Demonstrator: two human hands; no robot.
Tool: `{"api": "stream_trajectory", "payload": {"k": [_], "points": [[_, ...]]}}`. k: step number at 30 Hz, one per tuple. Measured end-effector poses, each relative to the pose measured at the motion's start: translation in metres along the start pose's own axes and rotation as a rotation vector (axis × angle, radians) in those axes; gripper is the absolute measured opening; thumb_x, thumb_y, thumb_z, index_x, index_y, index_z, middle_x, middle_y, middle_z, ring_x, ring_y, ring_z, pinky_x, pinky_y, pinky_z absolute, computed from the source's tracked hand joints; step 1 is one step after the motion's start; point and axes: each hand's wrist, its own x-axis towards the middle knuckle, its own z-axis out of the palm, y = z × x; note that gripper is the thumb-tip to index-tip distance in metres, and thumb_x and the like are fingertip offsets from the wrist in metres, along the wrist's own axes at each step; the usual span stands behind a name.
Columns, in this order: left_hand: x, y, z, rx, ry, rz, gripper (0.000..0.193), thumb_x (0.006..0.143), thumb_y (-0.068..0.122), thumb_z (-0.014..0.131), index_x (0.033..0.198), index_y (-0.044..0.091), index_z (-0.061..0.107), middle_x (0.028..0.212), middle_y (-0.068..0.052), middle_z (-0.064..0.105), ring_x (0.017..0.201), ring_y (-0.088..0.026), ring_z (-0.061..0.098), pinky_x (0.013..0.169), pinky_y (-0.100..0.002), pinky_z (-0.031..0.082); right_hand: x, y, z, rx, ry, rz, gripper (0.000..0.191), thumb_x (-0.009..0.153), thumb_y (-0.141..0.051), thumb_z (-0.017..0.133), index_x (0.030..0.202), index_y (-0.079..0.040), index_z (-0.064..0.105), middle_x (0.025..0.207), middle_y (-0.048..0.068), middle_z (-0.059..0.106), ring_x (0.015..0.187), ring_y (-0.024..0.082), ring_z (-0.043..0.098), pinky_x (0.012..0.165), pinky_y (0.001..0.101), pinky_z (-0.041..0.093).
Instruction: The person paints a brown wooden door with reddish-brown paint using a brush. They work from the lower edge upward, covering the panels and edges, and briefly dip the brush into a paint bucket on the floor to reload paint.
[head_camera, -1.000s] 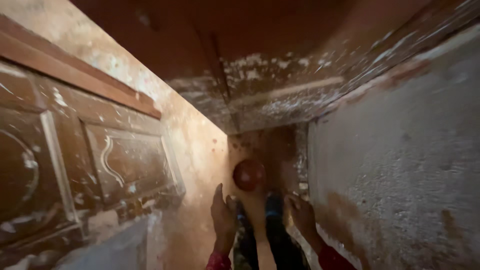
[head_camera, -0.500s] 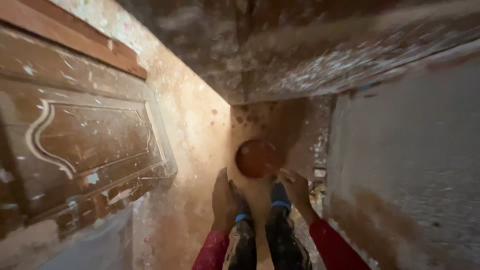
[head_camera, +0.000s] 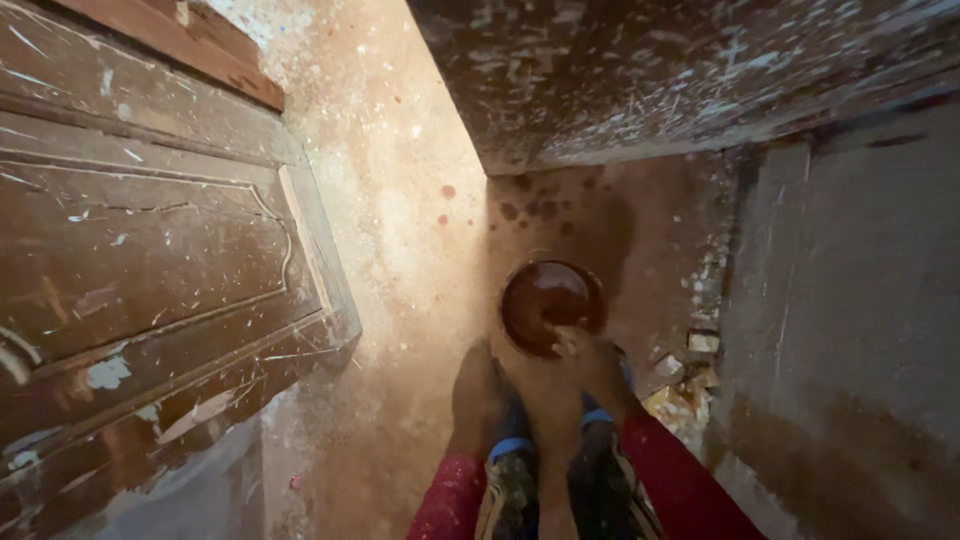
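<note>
A round dark brown bowl (head_camera: 548, 300) holding glossy dark liquid sits on the dusty floor ahead of my feet. My right hand (head_camera: 590, 362) reaches down to the bowl's near rim, fingers touching it; whether it grips the rim is unclear. My left hand (head_camera: 478, 395) hangs lower left of the bowl, apart from it, fingers loosely together and empty. Both arms wear red sleeves. My knees and patterned trousers (head_camera: 560, 480) show between the arms.
A worn brown wooden door (head_camera: 150, 260) stands open on the left. A rough grey wall (head_camera: 850, 320) runs along the right, with rubble and broken bits (head_camera: 690, 375) at its foot. A dark paint-spattered surface (head_camera: 680, 80) overhangs the far end. Dark drips (head_camera: 520, 208) stain the floor.
The view has tipped down and closer to the bowl. My right hand has moved forward onto the bowl's near rim; my left hand has stayed low beside it.
</note>
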Motion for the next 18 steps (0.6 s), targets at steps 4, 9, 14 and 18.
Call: {"api": "stream_trajectory", "payload": {"k": [4,9,14,18], "points": [[-0.031,-0.016,-0.007,0.011,-0.165,-0.033,0.057,0.086,0.018,0.066,0.136,-0.004,0.052,0.117,-0.028,0.063,0.109,-0.046,0.060,0.091,-0.051,0.050,-0.029,0.021,0.017,-0.181,0.014,-0.113,0.041,0.092,-0.012,0.063,0.133,-0.009,0.066,0.127,0.018,0.070,0.118,0.034,0.066,0.099,0.0419,0.053],[-0.054,-0.018,-0.019,0.015,-0.050,0.114,0.051,0.089,0.016,0.064,0.135,-0.004,0.054,0.121,-0.026,0.064,0.112,-0.045,0.060,0.094,-0.050,0.050,-0.057,0.028,0.019,-0.222,0.001,-0.206,0.041,0.091,-0.008,0.060,0.131,-0.007,0.067,0.132,0.019,0.068,0.122,0.036,0.064,0.103,0.0433,0.051],[-0.082,0.027,-0.045,0.095,-0.265,-0.164,0.028,0.093,0.017,0.056,0.116,0.003,0.061,0.108,-0.021,0.065,0.106,-0.039,0.061,0.093,-0.047,0.050,-0.069,-0.023,0.001,-0.283,-0.170,-0.249,0.044,0.085,-0.008,0.064,0.128,-0.006,0.070,0.132,0.019,0.068,0.119,0.036,0.064,0.099,0.0445,0.050],[-0.094,0.083,-0.094,0.075,-0.314,-0.248,0.029,0.092,0.017,0.057,0.117,0.003,0.061,0.109,-0.022,0.065,0.107,-0.039,0.062,0.093,-0.048,0.050,-0.077,-0.096,-0.033,0.136,-0.012,0.214,0.036,0.092,-0.025,0.070,0.121,-0.003,0.071,0.122,0.013,0.074,0.111,0.024,0.073,0.095,0.0382,0.058]]}}
